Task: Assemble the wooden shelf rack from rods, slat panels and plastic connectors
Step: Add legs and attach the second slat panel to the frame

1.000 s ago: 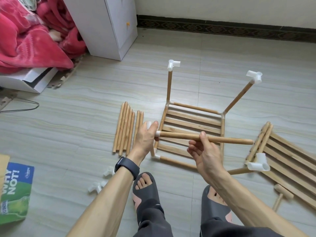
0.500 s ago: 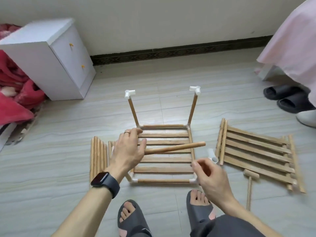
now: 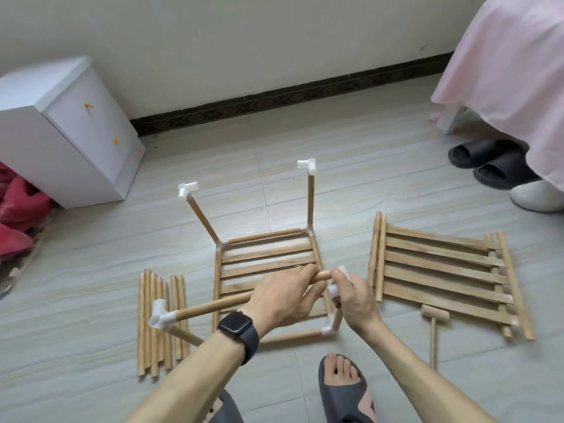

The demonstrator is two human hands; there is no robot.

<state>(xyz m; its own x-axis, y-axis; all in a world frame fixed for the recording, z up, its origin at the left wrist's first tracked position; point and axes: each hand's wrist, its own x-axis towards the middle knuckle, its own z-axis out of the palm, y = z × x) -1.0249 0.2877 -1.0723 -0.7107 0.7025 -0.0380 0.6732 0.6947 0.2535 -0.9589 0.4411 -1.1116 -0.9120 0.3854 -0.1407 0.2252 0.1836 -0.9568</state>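
Rod (image 3: 210, 308) and plastic connector (image 3: 342, 271) meet at the centre of the head view, just above the half-built rack. The left hand (image 3: 283, 300) has its fingers curled round the rod near its free end. The right hand (image 3: 355, 300) pinches the white connector between thumb and fingertips, and seems to be steadying it on the near right upright, though the palm hides that joint.

The rod's long axis runs diagonally across the frame, from lower left up to the right. Its lower left end sits in a corner connector (image 3: 159, 314), and its bare end points at the connector in the right hand, just beside it but not yet seated.

To do this step well, I would line the bare end squarely with the open socket before pushing. The right hand should brace the connector so it cannot twist on its upright. The push should go straight along the rod's axis, since an angled entry is likely to jam or lever the far end out of its corner piece. A mallet (image 3: 435, 314) lies at right of centre on the floor, should the fit prove tight.

Below the hands the fitted slat panel (image 3: 268, 257) lies flat within the base frame. A spare slat panel (image 3: 439, 270) lies to the right, and loose rods (image 3: 152, 325) lie side by side at lower left.
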